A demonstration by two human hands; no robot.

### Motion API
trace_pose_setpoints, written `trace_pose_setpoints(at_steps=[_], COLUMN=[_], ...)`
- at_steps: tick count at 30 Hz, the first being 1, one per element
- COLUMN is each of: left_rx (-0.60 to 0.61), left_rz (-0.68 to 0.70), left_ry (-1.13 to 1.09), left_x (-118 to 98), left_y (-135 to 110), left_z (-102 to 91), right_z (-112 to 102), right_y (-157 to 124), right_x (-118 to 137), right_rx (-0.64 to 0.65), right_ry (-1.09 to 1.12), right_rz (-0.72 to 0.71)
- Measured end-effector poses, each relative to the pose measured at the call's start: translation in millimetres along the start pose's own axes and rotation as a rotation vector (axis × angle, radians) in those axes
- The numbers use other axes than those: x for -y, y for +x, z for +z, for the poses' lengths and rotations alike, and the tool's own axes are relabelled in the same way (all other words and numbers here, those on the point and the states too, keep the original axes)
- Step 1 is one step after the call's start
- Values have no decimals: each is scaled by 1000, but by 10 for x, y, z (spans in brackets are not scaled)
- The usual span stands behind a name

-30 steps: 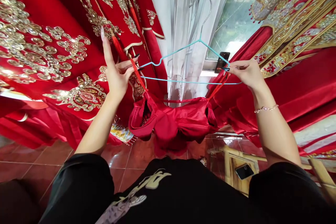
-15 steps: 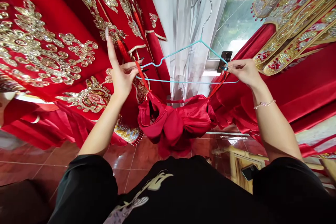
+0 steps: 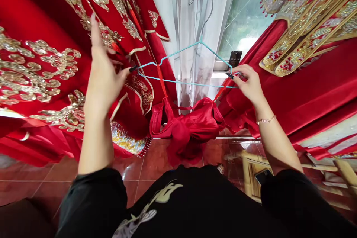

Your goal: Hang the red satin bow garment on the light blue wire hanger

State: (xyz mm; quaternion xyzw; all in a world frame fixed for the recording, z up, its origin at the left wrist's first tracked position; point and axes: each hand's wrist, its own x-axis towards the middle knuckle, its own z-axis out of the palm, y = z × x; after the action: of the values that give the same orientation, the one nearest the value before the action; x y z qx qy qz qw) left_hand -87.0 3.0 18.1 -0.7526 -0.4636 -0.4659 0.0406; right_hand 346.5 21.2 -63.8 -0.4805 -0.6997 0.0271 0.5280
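Observation:
A light-blue wire hanger (image 3: 181, 49) with a bare metal hook is held up in the middle of the head view. From it a red satin garment (image 3: 192, 119) hangs by thin red straps. The left strap (image 3: 161, 78) sits at the notch of the hanger's left arm. My left hand (image 3: 102, 78) is just left of that end, fingers apart, its dark-nailed thumb near the wire. My right hand (image 3: 249, 83) pinches the hanger's right end; the right strap (image 3: 220, 92) runs down close beneath these fingers.
Red garments with gold sequin embroidery (image 3: 61, 63) hang on the left, and another with beaded gold bands (image 3: 292, 44) on the right. White curtains (image 3: 192, 59), a window (image 3: 248, 11) and an upright phone (image 3: 235, 57) are behind. A wooden chair (image 3: 247, 173) stands lower right.
My left hand has come off the left strap and moved left. That strap now lies farther in along the hanger. The hanger has shifted slightly left in view, with my right hand still at its end.

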Motion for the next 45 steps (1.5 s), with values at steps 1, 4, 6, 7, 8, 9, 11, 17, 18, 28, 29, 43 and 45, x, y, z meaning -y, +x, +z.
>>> trace_pose_setpoints(at_steps=[1, 4, 6, 7, 8, 9, 11, 17, 18, 28, 29, 43, 45], left_rx=[19, 300, 616, 699, 757, 784, 824, 909, 904, 742, 726, -253, -236], left_rz=[-16, -3, -114, -206, -290, -364, -448, -374, -338, 55, 58, -488, -602], left_ry=[12, -112, -239, -284, -323, -351, -391, -389, -371, -75, -43, 67, -174], left_x=[-79, -274, -295, -269, -226, -174, -77, -6, -2, 224, 260, 181, 213], left_y=[-190, -843, -1218, -1358, -1461, -1527, -1567, -1387, -1364, -1464, -1483, -1478, -1422], left_z=[-11, 169, 370, 456, 518, 553, 544, 289, 265, 242, 234, 550, 593], right_z=[19, 124, 242, 311, 384, 456, 574, 509, 448, 170, 182, 195, 170], right_y=[-102, -510, -824, -977, -1121, -1252, -1460, -1671, -1670, -1774, -1796, -1578, -1442], right_x=[-64, -333, -534, -625, -703, -765, -841, -889, -897, -733, -706, -259, -193], right_rx=[-102, -512, -565, -489, -367, -192, 81, 224, 211, 30, 0, -404, -380], right_ry=[-9, 39, 118, 141, 157, 158, 135, 180, 192, 817, 935, 934, 753], right_rz=[-11, 69, 210, 254, 302, 378, 513, 726, 752, 1100, 1130, 703, 569])
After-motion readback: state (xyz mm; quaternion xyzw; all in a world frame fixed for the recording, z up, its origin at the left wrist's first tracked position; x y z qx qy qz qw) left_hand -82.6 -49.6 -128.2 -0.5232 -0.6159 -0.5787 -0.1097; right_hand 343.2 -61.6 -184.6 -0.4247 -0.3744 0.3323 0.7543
